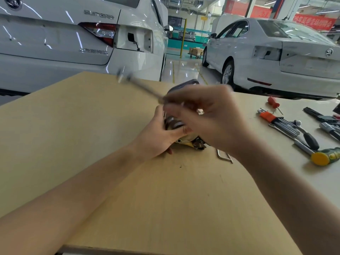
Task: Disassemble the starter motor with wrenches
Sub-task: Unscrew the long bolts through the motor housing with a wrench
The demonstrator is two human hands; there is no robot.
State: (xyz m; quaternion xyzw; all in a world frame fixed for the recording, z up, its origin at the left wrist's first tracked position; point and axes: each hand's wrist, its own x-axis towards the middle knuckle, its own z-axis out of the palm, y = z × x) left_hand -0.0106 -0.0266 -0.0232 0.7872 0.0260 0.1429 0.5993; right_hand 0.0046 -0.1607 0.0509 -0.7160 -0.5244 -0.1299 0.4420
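Observation:
The starter motor (181, 134), a metal cylinder with a dark housing at its far end, lies on the wooden board (92, 126) in the middle of the view. My left hand (160, 137) grips its near left side, fingers wrapped over the body. My right hand (207, 115) hovers above the motor and pinches a long thin metal wrench (139, 87), which is motion-blurred and points up to the left. Much of the motor is hidden behind both hands.
To the right lie an orange-holdered hex key set (277, 122), a red screwdriver (274, 103), a ratchet (305, 137), a yellow-headed hammer (325, 156) and dark tools (325, 122). A bent hex key (224, 156) lies near the motor. Two white cars stand beyond the table.

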